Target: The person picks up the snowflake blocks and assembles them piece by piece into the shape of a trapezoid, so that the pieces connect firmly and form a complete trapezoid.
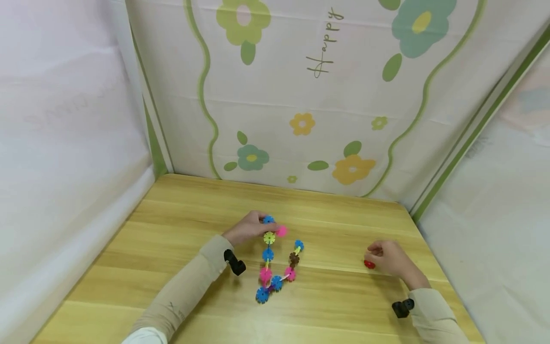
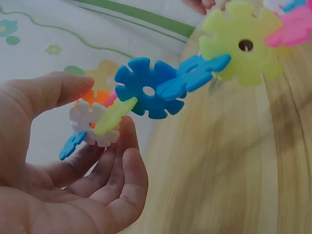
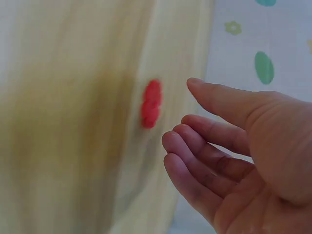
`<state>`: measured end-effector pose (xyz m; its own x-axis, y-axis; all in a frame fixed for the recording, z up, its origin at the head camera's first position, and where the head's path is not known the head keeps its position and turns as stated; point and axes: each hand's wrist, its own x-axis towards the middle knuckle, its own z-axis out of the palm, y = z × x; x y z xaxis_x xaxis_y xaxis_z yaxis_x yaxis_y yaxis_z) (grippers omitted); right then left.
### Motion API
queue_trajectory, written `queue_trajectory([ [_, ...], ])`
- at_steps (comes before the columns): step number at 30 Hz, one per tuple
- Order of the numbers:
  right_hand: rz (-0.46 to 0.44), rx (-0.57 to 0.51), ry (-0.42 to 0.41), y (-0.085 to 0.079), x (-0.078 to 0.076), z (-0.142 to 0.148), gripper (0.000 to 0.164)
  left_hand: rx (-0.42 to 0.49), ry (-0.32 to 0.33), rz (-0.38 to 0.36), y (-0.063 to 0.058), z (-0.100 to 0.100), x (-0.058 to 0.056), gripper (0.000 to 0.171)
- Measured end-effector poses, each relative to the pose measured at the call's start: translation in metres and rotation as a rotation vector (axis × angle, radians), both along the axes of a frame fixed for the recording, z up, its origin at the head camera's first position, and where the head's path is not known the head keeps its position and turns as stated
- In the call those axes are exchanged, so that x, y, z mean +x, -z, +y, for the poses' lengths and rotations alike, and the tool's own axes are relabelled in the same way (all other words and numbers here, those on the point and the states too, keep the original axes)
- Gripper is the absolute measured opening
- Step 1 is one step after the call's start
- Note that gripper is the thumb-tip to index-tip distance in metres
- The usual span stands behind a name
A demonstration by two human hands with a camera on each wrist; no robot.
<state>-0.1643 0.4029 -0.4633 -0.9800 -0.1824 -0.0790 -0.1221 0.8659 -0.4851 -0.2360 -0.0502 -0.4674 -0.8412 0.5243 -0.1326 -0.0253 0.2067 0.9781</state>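
Observation:
My left hand [image 1: 250, 227] holds one end of a chain of interlocked plastic snowflake discs [image 1: 268, 255]. In the left wrist view, the thumb and fingers pinch the chain around a white disc [image 2: 83, 117] and an orange disc [image 2: 96, 96]. Blue, yellow-green and pink discs run on from there, and the chain bends back up on the right to a blue disc [image 1: 299, 245]. Over on the right, my right hand [image 1: 388, 258] hovers with loosely bent fingers beside a red disc [image 3: 151, 105]. That disc shows apart from the fingertips in the right wrist view.
The wooden table [image 1: 206, 315] runs back to a white cloth wall [image 1: 266, 95] printed with flowers. More white cloth hangs along the left [image 1: 68, 119] and right sides. A black camera mount [image 1: 234, 263] sits on the left wrist, another on the right.

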Motion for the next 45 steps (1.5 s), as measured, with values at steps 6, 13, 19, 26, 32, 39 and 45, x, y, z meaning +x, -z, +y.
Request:
queue_trajectory([
  [6, 0.026, -0.002, 0.011, 0.017, 0.010, 0.010, 0.028, -0.027, 0.010, 0.036, -0.003, -0.003, 0.001, 0.048],
  [13, 0.034, 0.001, 0.022, 0.022, 0.011, 0.006, 0.009, -0.025, 0.001, 0.030, -0.006, -0.004, 0.001, 0.049],
  [19, -0.006, -0.013, 0.024, 0.017, 0.012, -0.003, 0.014, 0.003, 0.007, 0.043, -0.004, -0.004, 0.004, 0.051],
  [26, -0.022, -0.021, -0.026, 0.011, 0.013, -0.012, 0.019, 0.010, -0.001, 0.048, -0.004, -0.004, 0.007, 0.047],
  [32, -0.006, -0.061, -0.096, 0.007, 0.004, -0.028, 0.011, 0.022, 0.005, 0.045, -0.005, -0.005, 0.007, 0.049],
  [39, 0.081, -0.128, -0.166, -0.002, -0.018, -0.072, 0.003, 0.026, 0.002, 0.041, -0.008, -0.005, 0.009, 0.052],
  [45, 0.097, -0.232, -0.217, -0.005, -0.027, -0.113, 0.006, 0.004, -0.002, 0.036, -0.008, -0.003, 0.009, 0.053],
])
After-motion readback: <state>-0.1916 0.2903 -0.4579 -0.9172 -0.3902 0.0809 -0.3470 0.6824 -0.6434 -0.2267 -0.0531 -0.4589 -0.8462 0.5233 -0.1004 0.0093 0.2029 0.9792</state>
